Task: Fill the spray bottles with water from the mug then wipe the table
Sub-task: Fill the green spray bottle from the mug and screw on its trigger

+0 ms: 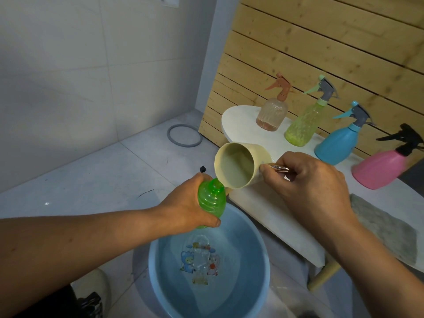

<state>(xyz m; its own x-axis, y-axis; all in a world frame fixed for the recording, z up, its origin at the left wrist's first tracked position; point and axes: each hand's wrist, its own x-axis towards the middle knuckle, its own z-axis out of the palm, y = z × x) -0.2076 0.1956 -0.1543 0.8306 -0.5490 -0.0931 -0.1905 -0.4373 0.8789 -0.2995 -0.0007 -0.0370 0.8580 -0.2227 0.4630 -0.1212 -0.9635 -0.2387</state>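
Both hands are clamped: left hand (pixel 188 203) grips the green bottle (pixel 211 200) over the blue basin (pixel 263 260); right hand (pixel 314 187) tilts the beige mug (pixel 241 166) against its open neck.

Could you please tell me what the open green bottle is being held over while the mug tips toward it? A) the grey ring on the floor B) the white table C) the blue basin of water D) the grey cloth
C: the left hand holds the green bottle above the blue basin, off the table's edge, while the right hand tilts the mug to its neck.
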